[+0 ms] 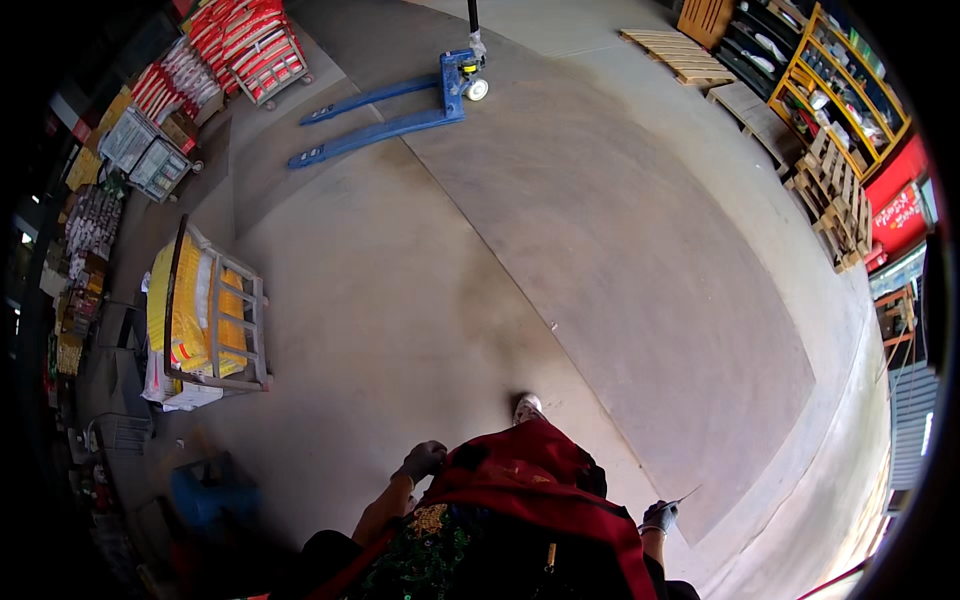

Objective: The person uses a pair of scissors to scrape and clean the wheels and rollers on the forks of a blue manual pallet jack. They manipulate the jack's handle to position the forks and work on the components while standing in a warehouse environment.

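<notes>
My left hand, in a dark glove, hangs beside the red apron at my waist. Its fingers look curled in, and nothing shows in them. On the other side my right hand, gloved too, is closed around a thin, pointed tool. The tool's slim tip sticks out forward and to the right; the rest is hidden in the hand, so its exact kind is unclear. One shoe shows ahead of the apron on the concrete floor.
A blue pallet jack stands ahead. Along the left are a cart with yellow sacks, a grey wheeled cage, stacked red sacks and a blurred blue object. Wooden pallets and a yellow rack line the right.
</notes>
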Motion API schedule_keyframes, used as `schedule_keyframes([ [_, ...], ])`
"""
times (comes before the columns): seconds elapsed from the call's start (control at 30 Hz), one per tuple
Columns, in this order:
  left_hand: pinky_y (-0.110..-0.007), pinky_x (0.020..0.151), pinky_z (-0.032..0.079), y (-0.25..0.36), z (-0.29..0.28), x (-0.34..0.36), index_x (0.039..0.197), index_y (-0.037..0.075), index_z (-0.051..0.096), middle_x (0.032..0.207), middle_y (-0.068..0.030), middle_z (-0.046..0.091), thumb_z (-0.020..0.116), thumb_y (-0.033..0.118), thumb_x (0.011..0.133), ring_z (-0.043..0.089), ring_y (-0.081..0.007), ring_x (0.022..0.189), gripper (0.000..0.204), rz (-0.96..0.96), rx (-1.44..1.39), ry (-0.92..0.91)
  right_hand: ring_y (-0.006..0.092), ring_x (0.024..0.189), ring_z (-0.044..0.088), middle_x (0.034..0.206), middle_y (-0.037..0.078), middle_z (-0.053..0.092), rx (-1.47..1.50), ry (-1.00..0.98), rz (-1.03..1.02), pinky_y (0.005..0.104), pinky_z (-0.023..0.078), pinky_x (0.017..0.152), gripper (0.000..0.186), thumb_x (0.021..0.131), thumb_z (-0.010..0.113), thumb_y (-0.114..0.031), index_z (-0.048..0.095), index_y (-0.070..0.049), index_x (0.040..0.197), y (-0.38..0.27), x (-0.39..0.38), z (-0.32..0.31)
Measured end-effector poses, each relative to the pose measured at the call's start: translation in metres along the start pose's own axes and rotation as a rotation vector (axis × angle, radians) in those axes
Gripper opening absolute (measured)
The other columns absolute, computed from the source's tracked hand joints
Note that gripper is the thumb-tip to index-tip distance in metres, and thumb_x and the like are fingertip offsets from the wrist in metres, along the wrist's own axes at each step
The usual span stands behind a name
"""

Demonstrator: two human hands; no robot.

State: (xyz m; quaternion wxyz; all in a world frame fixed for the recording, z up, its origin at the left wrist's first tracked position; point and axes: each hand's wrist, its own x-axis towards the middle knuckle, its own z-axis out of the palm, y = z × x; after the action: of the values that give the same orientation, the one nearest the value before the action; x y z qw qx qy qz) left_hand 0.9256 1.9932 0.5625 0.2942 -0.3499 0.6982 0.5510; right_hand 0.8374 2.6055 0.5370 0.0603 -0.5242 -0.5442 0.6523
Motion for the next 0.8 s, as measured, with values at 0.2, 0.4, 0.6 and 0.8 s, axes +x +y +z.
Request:
schedule_keyframes([
  [0.2, -0.034, 0.061, 0.055, 0.142, -0.098, 0.04, 0.108, 0.004, 0.06, 0.088, -0.0108, 0.066, 0.053, 0.021, 0.09, 0.064, -0.0204, 0.069, 0.026, 0.007, -0.765, 0.285, 0.0118, 0.034, 0.035, 0.048, -0.002, 0.037, -0.273, -0.247, -0.104, 0.0257, 0.023, 0.031, 0.01, 0.086, 0.047, -0.013, 0.039, -0.019, 0.087, -0.113, 0.004, 0.312],
  [0.4, -0.036, 0.056, 0.055, 0.159, -0.167, 0.157, 0.104, 0.003, 0.06, 0.083, -0.0133, 0.065, 0.055, 0.021, 0.085, 0.064, -0.0226, 0.063, 0.026, -0.224, -0.834, 0.388, 0.0132, 0.047, 0.047, 0.067, 0.003, 0.051, -0.194, -0.53, -0.177, 0.023, 0.034, 0.037, 0.038, 0.082, 0.06, -0.002, 0.044, -0.018, 0.111, -0.194, -0.02, 0.632],
  [0.6, -0.036, 0.05, 0.052, 0.315, -0.296, 0.318, 0.101, 0.005, 0.059, 0.077, -0.0111, 0.062, 0.055, 0.017, 0.085, 0.06, -0.0216, 0.058, 0.02, -0.16, -0.921, 0.365, 0.0133, 0.047, 0.046, 0.063, 0.002, 0.047, -0.108, -0.553, -0.112, 0.0259, 0.034, 0.038, 0.035, 0.082, 0.065, -0.01, 0.043, -0.018, 0.108, -0.208, -0.034, 0.788],
  [0.8, -0.031, 0.06, 0.055, 0.634, -0.45, 0.479, 0.106, 0.005, 0.06, 0.086, -0.0081, 0.065, 0.051, 0.016, 0.091, 0.063, -0.0163, 0.069, 0.02, 0.268, -0.578, 0.294, 0.0128, 0.037, 0.034, 0.054, 0.0, 0.037, 0.068, -0.143, -0.026, 0.0253, 0.025, 0.032, 0.014, 0.09, 0.052, -0.011, 0.04, -0.017, 0.086, -0.214, 0.002, 0.845],
])
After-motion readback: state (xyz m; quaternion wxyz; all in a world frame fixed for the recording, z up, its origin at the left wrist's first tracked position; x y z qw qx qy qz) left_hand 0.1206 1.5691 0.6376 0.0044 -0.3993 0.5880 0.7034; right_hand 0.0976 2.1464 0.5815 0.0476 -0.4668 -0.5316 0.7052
